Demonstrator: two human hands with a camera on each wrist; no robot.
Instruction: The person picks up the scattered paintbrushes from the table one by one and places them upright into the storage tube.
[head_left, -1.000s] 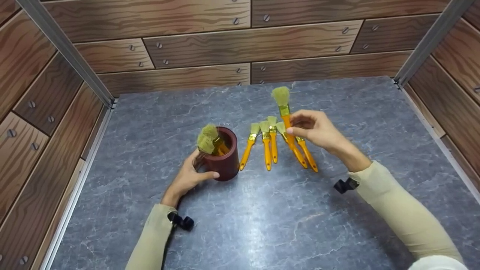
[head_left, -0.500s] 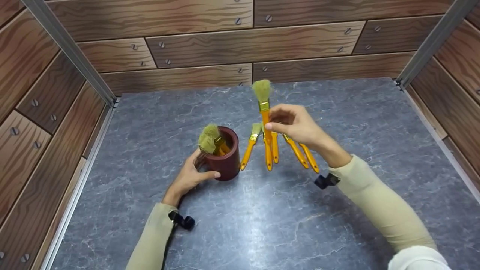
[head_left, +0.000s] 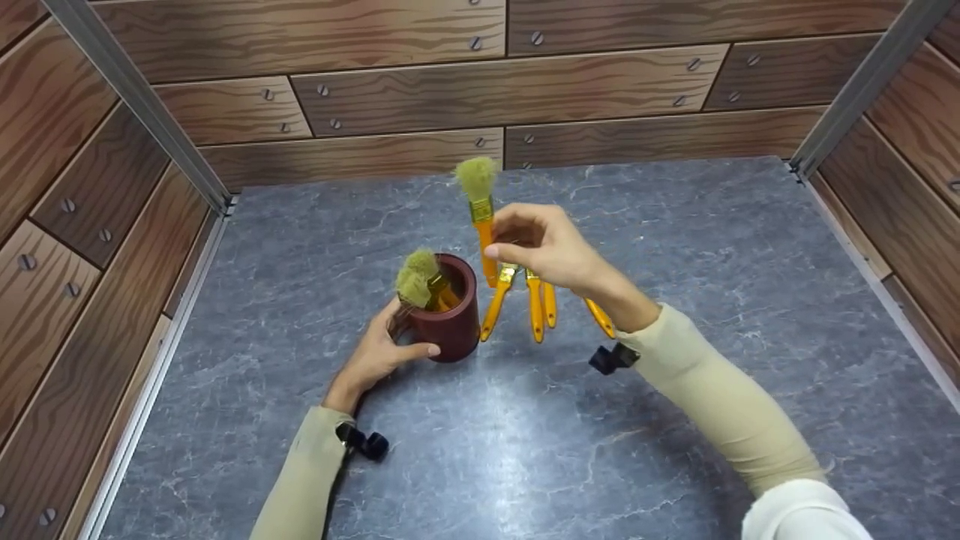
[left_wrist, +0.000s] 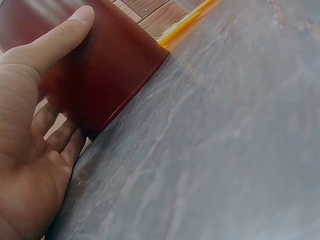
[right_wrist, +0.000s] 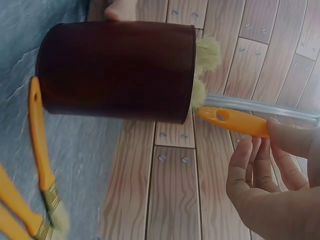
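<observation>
A dark red cylindrical cup (head_left: pixel 450 334) stands upright on the table, brushes (head_left: pixel 420 277) leaning in it with bristles up at its left rim. My left hand (head_left: pixel 375 352) curls round the cup's left side, thumb across the front; the left wrist view shows the thumb on the cup wall (left_wrist: pixel 115 60). Just right of the cup and above its rim, my right hand (head_left: pixel 551 251) pinches the orange handle of a brush (head_left: pixel 484 217), bristles up. In the right wrist view its handle end (right_wrist: pixel 230 120) is close to the cup's rim, outside the opening.
Several orange-handled brushes (head_left: pixel 535 307) lie on the grey marbled table (head_left: pixel 525 420) right of the cup, partly hidden under my right hand and forearm. The nearest one (head_left: pixel 495 307) lies beside the cup's base. Wood-patterned walls (head_left: pixel 405 97) enclose the table's back and sides.
My right hand has moved left with the pinched brush, from above the lying brushes to near the cup. The left hand and the cup have stayed in place.
</observation>
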